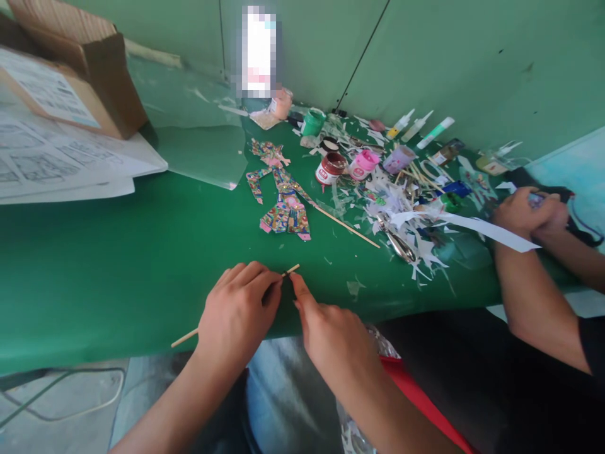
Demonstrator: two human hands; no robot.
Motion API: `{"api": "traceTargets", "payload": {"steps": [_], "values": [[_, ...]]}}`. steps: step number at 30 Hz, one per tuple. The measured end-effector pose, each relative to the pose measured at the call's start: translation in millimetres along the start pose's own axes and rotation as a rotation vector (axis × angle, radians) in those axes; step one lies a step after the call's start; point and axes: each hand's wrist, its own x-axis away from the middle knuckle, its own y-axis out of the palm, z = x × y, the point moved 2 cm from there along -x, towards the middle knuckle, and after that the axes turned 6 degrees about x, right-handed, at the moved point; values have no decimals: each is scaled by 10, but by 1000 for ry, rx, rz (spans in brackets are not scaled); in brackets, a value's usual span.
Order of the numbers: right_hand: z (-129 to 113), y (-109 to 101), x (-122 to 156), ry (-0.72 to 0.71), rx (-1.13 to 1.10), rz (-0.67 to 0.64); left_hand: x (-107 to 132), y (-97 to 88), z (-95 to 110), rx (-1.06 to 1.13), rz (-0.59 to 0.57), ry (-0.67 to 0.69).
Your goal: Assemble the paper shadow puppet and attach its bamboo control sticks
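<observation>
A thin wooden stick lies across the near edge of the green table. My left hand is curled over its middle and grips it. The stick's far tip pokes out beyond my fingers. My right hand reaches in with its forefinger touching the stick near that tip; its other fingers are folded. Beyond my hands a colourful painted paper puppet lies flat, with another long stick fixed to one of its arms.
Paint pots, glue bottles, paper scraps and metal scissors litter the table's right part. Another person's arms rest at the right edge, holding a white paper strip. A cardboard box, printed sheets and a clear plastic sheet lie far left.
</observation>
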Motion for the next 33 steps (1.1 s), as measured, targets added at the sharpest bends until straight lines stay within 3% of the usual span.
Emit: {"api": "traceTargets", "payload": {"steps": [28,33], "values": [[-39,-74,42,-18,-13,-57,28,-12,18,-10,11,-6],[-45,-70,61,-43,-21,-2,13,-14,12,-12,-2,-31]]}}
